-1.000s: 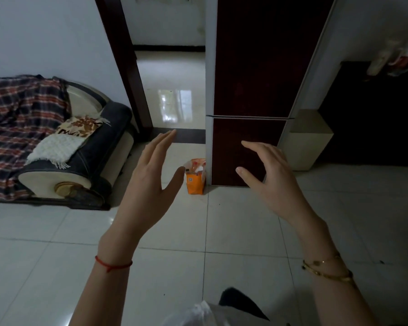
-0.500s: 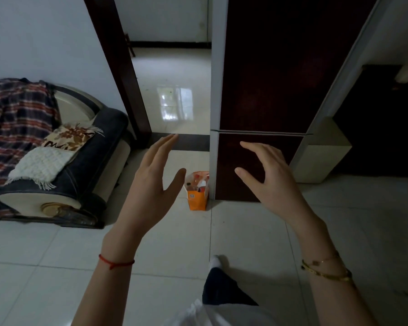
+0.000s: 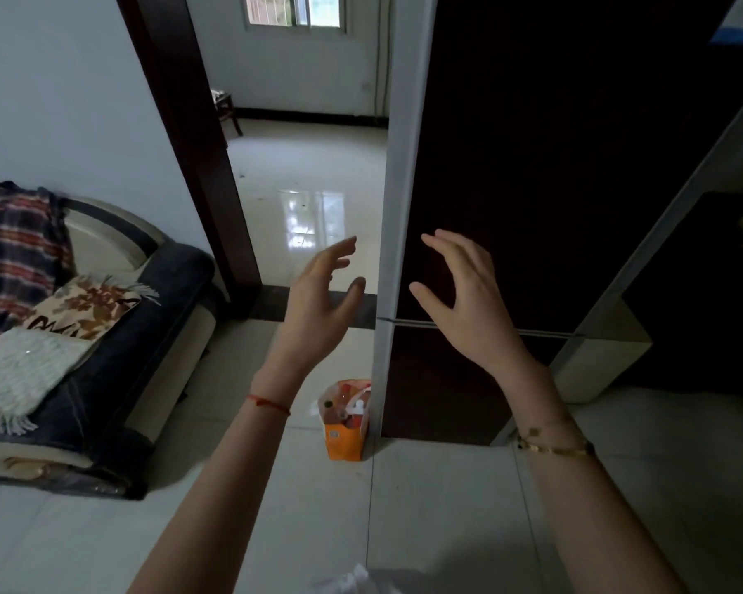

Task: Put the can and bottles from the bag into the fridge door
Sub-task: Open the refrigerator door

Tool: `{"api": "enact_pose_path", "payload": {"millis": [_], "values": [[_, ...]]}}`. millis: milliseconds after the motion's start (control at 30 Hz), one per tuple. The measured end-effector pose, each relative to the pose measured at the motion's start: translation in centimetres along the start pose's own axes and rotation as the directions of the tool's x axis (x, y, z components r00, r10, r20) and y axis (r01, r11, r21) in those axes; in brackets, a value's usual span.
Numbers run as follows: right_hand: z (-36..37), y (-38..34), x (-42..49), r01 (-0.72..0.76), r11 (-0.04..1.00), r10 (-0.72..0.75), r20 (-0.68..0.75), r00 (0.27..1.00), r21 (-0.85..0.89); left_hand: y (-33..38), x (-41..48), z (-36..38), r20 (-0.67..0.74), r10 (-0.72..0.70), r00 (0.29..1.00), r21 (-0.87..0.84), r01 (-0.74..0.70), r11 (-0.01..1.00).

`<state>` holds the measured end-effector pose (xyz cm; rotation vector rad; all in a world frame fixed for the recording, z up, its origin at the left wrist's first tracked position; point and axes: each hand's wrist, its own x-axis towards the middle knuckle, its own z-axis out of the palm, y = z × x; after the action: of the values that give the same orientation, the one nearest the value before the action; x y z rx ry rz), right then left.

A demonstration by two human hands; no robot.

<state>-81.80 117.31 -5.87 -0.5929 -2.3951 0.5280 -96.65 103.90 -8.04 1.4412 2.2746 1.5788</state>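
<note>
Raised higher: left hand, right hand splayed, empty; bag below, contents blurry.

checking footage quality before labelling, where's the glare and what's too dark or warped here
Head view: daylight glares off the glossy floor beyond the doorway; the fridge front is nearly black, detail lost; the wide lens slants the door frame; the bag is small, its contents hard to read; left hand and right hand are fairly sharp.
</note>
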Motion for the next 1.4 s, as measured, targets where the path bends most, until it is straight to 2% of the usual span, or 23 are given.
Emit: {"api": "enact_pose_path", "payload": {"millis": [267,633,800,1000,1267,1400], "values": [[3.1,2.2,9.8,-0.027,0.997,0.027,-0.003,1.000,-0.071,-5.2,12.3,3.2,0.024,-0.087,0.996,-0.092,0.089,0.992],[8.7,4.7,19.4,-0.154,0.975,0.146,-0.058,0.988,-0.158,-10.3,24.7,7.0,0.243,0.013,0.970,-0.092,0.010,0.996],[9.9,4.5,20.6,-0.195,0.967,0.170,-0.156,0.973,-0.162,-11.2,26.6,8.1,0.221,0.154,0.963,-0.225,-0.104,0.969],[11.0,4.0,20.7,-0.238,0.956,0.201,-0.206,0.958,-0.173,-11.5,27.5,8.4,0.163,0.160,0.974,-0.323,-0.101,0.941],[11.8,3.0,21.0,-0.292,0.947,0.252,-0.254,0.934,-0.136,-12.0,28.0,7.6,0.230,0.199,0.952,-0.306,-0.124,0.944],[11.5,1.9,20.9,-0.310,0.944,0.252,-0.357,0.899,-0.113,-12.2,28.1,7.1,0.273,0.234,0.933,-0.309,-0.145,0.940]]}}
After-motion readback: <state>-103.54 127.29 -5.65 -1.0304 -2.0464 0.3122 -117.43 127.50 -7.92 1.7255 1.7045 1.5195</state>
